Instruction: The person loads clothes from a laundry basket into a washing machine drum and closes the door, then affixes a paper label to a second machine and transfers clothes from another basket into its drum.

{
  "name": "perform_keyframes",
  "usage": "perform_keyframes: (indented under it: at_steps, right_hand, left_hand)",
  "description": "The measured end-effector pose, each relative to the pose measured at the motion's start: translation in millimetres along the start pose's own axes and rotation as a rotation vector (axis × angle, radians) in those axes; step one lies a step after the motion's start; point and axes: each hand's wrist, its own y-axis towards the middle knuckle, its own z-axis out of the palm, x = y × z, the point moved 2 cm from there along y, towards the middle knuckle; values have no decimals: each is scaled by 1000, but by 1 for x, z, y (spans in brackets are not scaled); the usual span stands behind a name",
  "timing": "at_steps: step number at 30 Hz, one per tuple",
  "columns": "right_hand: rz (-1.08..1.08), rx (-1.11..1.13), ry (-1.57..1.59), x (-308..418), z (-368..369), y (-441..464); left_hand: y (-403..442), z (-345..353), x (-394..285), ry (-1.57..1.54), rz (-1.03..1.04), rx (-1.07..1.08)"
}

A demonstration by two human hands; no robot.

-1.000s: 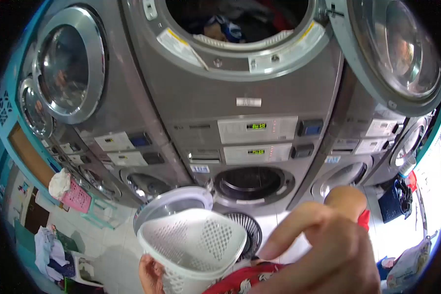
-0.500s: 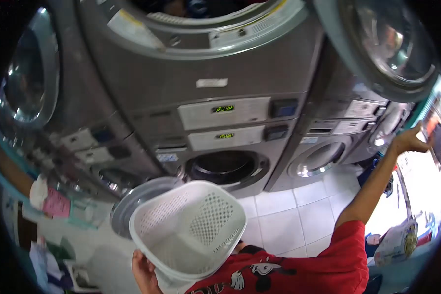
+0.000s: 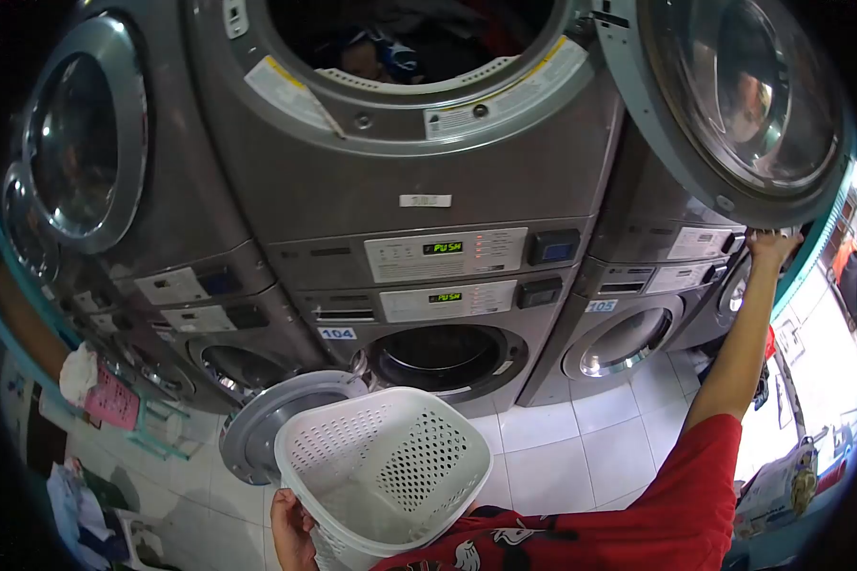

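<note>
My left hand (image 3: 292, 529) grips the left rim of an empty white perforated basket (image 3: 383, 471), held against my body at the bottom. My right arm stretches out to the right, and my right hand (image 3: 773, 246) is at the lower edge of the open upper round glass door (image 3: 747, 105); its fingers are partly hidden behind the rim. Dark and blue clothes (image 3: 376, 57) lie inside the open upper drum. Below, the lower machine's door (image 3: 271, 428) hangs open at the left, beside its dark drum (image 3: 438, 357).
More stacked machines stand left and right, with closed doors (image 3: 624, 343). A pink basket (image 3: 112, 400) with white cloth sits on a teal stool (image 3: 162, 428) at the left. Clothes (image 3: 81, 504) lie at the lower left. A bag (image 3: 781, 490) is at the lower right.
My right hand has gone from in front of me out to the right, then up to the door's lower edge. The basket remains in my left hand. The view has shifted.
</note>
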Motion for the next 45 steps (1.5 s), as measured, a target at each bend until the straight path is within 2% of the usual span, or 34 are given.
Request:
perform_keyframes:
  at_steps: [2,4,6,10,12,16,17,19,20,21,22,23,24,25,33,35,37,40,43,45]
  right_hand:
    - [-63,55,26,7,-7,-31]
    - [-222,-6,-35,17,-9,-82]
    - [-361,18,61,32,-10,-129]
    - [-492,-37,201,54,-1,-220]
    - [-546,268,311,61,1,-242]
    - [-460,390,309,17,4,-286]
    - [-551,487,188,-6,15,-298]
    - [-724,737,-57,-26,64,-376]
    - [-618,800,-195,-27,89,-416]
    - [-683,861,-121,-38,113,-441]
    - [-683,935,-224,-44,135,-465]
    - [-1071,910,-396,-56,151,-477]
    - [-1047,937,-362,-77,168,-486]
    - [-1196,908,-382,-94,184,-494]
    - [-1223,862,-685,-202,265,-519]
    - [-1278,879,-738,-222,278,-512]
    - [-1263,909,-754,-240,288,-505]
    - [-1385,866,-863,-261,297,-496]
    - [-1453,828,-917,-278,310,-484]
    - [-1453,820,-966,-278,314,-487]
  left_hand:
    - [-9,-4,-5,35,-16,-41]
    - [-17,-9,-8,66,-34,-84]
    - [-23,-17,-9,10,-18,-81]
    - [-39,-34,-11,-2,-40,-74]
    - [-47,-45,-14,15,-26,-67]
    - [-62,-69,-20,29,7,-78]
    - [-67,-73,-22,29,4,-85]
    - [-77,-83,-23,23,11,-107]
    - [-80,-87,-22,13,27,-116]
    - [-84,-91,-22,4,43,-125]
    - [-88,-93,-23,11,44,-139]
    - [-91,-92,-24,6,52,-151]
    - [-95,-92,-25,1,64,-156]
    - [-99,-93,-25,-3,74,-161]
    - [-112,-105,-21,11,86,-260]
    - [-112,-115,-12,16,81,-297]
    - [-111,-141,9,94,-40,-355]
    - [-114,-130,4,91,-70,-489]
    - [-115,-135,5,154,-90,-421]
    - [-114,-135,7,146,-91,-469]
